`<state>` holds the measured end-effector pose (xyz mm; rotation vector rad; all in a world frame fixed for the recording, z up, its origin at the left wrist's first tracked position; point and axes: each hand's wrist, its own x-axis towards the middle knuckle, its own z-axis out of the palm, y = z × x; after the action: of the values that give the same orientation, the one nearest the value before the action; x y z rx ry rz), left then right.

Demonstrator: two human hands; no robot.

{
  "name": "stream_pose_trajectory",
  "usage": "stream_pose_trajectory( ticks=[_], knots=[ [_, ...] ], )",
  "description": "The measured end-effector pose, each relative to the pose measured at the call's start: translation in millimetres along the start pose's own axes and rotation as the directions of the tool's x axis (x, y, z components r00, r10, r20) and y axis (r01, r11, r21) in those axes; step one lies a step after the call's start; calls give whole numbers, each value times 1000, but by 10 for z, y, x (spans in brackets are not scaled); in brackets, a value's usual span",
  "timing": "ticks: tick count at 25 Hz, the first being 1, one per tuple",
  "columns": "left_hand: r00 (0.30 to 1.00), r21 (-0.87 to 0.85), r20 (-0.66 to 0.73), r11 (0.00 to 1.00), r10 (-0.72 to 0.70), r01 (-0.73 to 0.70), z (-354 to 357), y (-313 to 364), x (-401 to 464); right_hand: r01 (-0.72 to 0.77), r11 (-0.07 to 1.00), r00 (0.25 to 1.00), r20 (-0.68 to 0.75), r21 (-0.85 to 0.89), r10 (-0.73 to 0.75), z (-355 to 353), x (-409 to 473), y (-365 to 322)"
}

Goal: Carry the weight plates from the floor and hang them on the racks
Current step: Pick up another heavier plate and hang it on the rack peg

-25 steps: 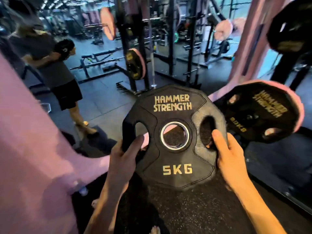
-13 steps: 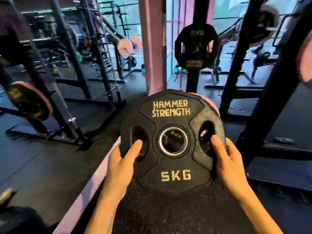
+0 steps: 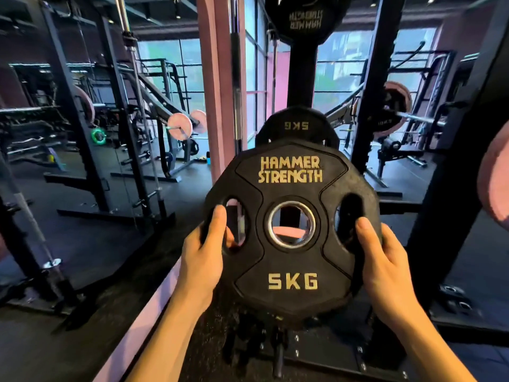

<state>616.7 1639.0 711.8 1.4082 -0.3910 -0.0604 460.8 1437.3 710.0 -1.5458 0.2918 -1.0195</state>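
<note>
I hold a black 5 kg weight plate (image 3: 292, 277) upright in front of me, its gold lettering facing me. My left hand (image 3: 205, 252) grips its left handle slot and my right hand (image 3: 382, 263) grips its right handle slot. Just behind it, another black 5 kg plate (image 3: 296, 125) hangs upside down on the black rack post (image 3: 301, 75). A larger black plate (image 3: 304, 17) hangs higher on the same post. The peg under the hanging plates is hidden.
A pink pillar (image 3: 217, 86) stands left of the post. Black rack uprights (image 3: 369, 86) stand to the right, with a pink-rimmed plate (image 3: 494, 186) at the right edge. Squat racks and a loaded barbell (image 3: 181, 125) fill the left. The rack's bolted base (image 3: 311, 354) lies below.
The view has swung and tilted up toward the rack post, which is now closer and centred. Both hands keep the same grip on the plate, raised in front of the hanging 5 kg plate.
</note>
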Motion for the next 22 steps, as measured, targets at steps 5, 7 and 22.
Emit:
stream_pose_trajectory(
  ticks=[5,7,22],
  knots=[
    [998,-63,22,997,52,-50,440,154,910,65,996,997,-39,56,-63,112,900,33],
    [997,-33,34,998,62,-61,598,181,1257,72,995,996,-65,63,-67,170,1232,73],
    [990,-79,137,996,39,-28,1236,-317,2528,12,988,989,-144,-153,-35,348,2439,725]
  ],
)
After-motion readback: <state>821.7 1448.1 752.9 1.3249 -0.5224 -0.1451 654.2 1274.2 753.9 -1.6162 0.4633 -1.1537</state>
